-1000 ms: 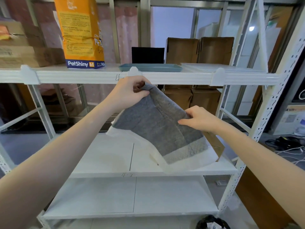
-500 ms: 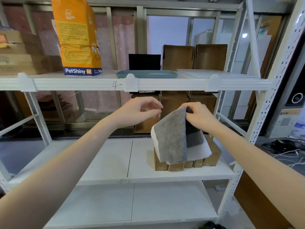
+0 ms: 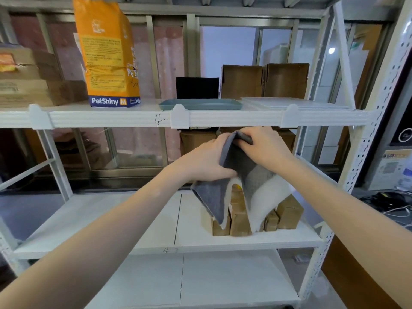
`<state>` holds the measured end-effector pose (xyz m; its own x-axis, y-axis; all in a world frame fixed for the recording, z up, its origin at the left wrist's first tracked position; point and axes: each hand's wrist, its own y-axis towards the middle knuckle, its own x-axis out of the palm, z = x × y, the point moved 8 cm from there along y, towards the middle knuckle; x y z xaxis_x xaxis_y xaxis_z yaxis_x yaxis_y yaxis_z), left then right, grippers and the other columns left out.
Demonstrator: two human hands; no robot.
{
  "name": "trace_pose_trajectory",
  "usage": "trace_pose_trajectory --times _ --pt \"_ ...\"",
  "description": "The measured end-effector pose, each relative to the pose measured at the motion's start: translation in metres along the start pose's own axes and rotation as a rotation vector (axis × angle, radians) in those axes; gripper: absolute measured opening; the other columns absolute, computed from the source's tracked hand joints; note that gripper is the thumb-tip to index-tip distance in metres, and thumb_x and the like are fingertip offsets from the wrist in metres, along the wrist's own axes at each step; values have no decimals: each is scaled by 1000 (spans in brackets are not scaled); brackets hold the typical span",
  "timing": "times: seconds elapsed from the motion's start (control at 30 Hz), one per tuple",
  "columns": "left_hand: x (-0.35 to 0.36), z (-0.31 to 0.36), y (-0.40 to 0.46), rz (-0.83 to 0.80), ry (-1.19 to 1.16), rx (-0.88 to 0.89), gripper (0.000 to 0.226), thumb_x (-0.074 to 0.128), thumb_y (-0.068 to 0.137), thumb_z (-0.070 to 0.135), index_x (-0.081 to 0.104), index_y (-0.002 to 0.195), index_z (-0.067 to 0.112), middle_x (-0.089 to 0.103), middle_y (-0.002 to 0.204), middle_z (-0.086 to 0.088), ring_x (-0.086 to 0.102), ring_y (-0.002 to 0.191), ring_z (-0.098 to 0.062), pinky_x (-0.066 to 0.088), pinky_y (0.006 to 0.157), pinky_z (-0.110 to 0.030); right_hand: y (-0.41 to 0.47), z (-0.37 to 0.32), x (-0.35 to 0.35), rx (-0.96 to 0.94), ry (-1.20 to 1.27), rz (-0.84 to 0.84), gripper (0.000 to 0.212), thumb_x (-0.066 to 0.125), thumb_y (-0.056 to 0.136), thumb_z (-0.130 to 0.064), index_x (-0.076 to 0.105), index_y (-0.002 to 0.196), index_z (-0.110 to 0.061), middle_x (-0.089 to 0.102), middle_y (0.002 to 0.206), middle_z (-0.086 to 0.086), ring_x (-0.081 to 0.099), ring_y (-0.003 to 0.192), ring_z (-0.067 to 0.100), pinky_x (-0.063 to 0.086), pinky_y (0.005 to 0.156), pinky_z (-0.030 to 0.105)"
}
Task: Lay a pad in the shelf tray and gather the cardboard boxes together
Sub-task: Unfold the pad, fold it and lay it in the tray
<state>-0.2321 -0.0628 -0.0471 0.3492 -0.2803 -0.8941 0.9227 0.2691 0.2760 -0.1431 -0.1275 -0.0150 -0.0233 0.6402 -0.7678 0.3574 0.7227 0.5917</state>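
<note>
Holding: both hands gripped one pad (image 3: pixel 225 175) at its top fold, just below the front rail of the upper shelf (image 3: pixel 111 118).
Left hand (image 3: pixel 207 161): closed on the pad's left edge, fingers curled around the grey face.
Right hand (image 3: pixel 265 150): closed on the dark upper corner of the pad, fingers pinched over the fold.
Pad: grey on one face and white on the other, it hung in an arch, its two flaps parted and draped down in front of the small boxes.
Small cardboard boxes (image 3: pixel 240 219): a row stood upright on the right half of the middle shelf (image 3: pixel 111 219), touching one another; the pad hid their tops.
Tray (image 3: pixel 200 104): a shallow blue-grey tray lay on the upper shelf, between the orange bag and a flat white sheet (image 3: pixel 296 103); it held no pad.
Orange bag (image 3: pixel 107 54): marked "PetShiny M", it stood upright, left of the tray.
Open cardboard boxes (image 3: pixel 264 81): two stood side by side behind the tray, beside a black panel (image 3: pixel 197 88).
Stacked cartons (image 3: pixel 33 79): these sat at the far left of the upper shelf.
</note>
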Motion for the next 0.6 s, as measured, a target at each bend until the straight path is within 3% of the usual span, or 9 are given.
trace_pose_trajectory --times 0.07,0.13,0.23,0.37,0.47,0.6 --pt "-16 -12 5 48 60 -50 33 63 85 30 55 114 17 64 105 -2 59 96 -22 43 72 -25 10 0 -8 -23 -8 -13 25 52 91 -35 66 91 -14 65 83 4 60 78 22 48 67 35" --pt "-36 -27 9 121 110 -101 10 59 85 25 64 88 18 66 85 -1 60 83 -23 44 66 -31 18 3 -15 -26 4 -55 28 58 87 -41 67 86 -14 64 80 3 57 77 20 44 64 31" --pt "-67 -41 19 204 174 -115 9 61 84 25 65 78 21 67 84 -2 59 84 -23 49 74 -37 30 6 -25 -48 -27 -139 36 66 77 -50 68 85 -14 66 82 5 58 80 20 49 72 38" --pt "-107 -37 39 334 249 -72 13 59 88 19 66 85 29 64 85 4 58 84 -22 45 69 -35 54 13 -35 -54 -59 -222 30 71 78 -34 68 103 -17 64 91 0 59 88 18 48 74 33" --pt "-137 -31 57 435 260 -45 29 54 85 3 69 92 27 66 86 1 60 83 -24 50 67 -41 81 21 -49 -70 -54 -139 21 69 81 -25 68 100 -16 61 85 -2 58 79 14 46 65 24" --pt "-170 -22 91 488 386 50 34 50 81 -6 68 100 17 69 99 -7 60 95 -28 49 83 -43 122 33 -70 -115 -62 50 6 64 85 -16 63 91 -14 62 88 4 58 85 22 47 74 33"
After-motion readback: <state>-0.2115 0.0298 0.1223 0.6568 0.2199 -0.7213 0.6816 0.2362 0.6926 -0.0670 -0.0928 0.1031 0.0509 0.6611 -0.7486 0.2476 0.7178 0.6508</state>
